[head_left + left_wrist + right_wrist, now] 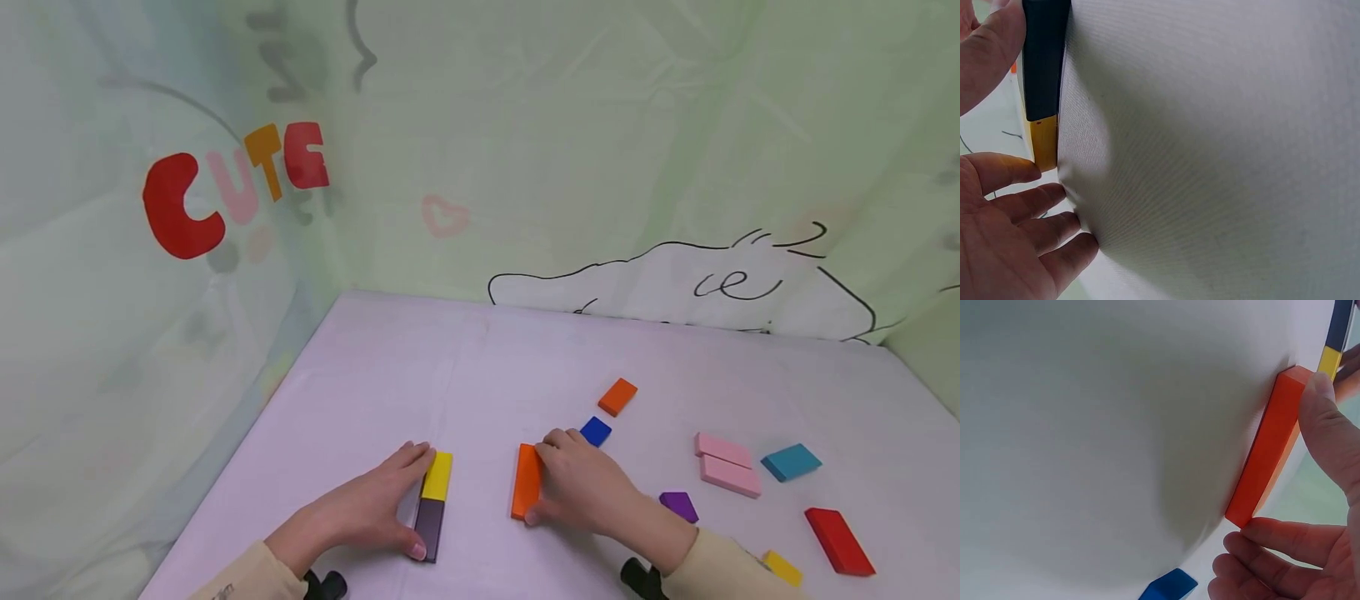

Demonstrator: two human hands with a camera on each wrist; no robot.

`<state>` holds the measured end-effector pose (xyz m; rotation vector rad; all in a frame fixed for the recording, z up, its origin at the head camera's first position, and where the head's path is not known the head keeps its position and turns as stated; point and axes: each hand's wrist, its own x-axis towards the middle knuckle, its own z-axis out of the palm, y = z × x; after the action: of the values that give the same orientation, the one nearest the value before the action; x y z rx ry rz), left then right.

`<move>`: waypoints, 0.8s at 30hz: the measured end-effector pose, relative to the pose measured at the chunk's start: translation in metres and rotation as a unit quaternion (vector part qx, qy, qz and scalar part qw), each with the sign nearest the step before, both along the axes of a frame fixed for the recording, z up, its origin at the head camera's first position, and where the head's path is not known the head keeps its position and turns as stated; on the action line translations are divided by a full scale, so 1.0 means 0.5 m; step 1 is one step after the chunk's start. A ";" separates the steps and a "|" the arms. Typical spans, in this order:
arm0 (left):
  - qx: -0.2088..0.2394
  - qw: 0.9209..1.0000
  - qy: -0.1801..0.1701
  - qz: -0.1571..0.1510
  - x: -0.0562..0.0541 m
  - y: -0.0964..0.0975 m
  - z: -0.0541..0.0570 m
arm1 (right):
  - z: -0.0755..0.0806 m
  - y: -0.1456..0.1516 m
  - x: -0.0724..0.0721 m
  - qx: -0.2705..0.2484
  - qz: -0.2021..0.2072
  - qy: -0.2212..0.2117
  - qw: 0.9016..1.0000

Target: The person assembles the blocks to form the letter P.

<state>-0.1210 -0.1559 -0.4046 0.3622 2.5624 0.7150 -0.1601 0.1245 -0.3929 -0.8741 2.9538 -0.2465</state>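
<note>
Lying end to end in a line are a yellow block (438, 476) and a dark grey block (430, 531). My left hand (367, 504) spans this pair from the left, thumb at the dark block's near end and index fingertip at the yellow block's far end, as the left wrist view shows. To the right, my right hand (588, 487) holds a long orange block (1269, 447) by its two ends between thumb and index finger. That block rests on the table, apart from the yellow and dark pair and roughly parallel to it.
A blue block (596, 431) and a smaller orange block (618, 397) lie beyond my right hand. Farther right are two pink blocks (729, 477), a teal block (792, 462), a red block (840, 542), a purple block (679, 506) and another yellow block (783, 568). Printed curtains surround the table (420, 358).
</note>
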 end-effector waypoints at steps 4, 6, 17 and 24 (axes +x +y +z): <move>0.004 1.000 0.002 -0.004 0.000 0.001 0.003 | 0.001 -0.017 -0.016 0.000 0.002 0.003 1.000; 0.004 1.000 0.001 -0.005 0.000 0.001 0.004 | 0.003 -0.025 -0.023 0.002 0.000 -0.004 1.000; -0.006 1.000 -0.007 0.000 -0.004 0.005 0.005 | 0.002 -0.059 -0.060 0.006 -0.015 -0.033 0.999; -0.006 1.000 -0.010 0.004 -0.004 0.003 0.003 | -0.001 -0.061 -0.068 -0.002 -0.023 -0.060 0.998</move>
<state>-0.1232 -0.1543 -0.4030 0.3397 2.5491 0.7034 -0.1942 0.0941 -0.3935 -0.7639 2.8650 -0.2975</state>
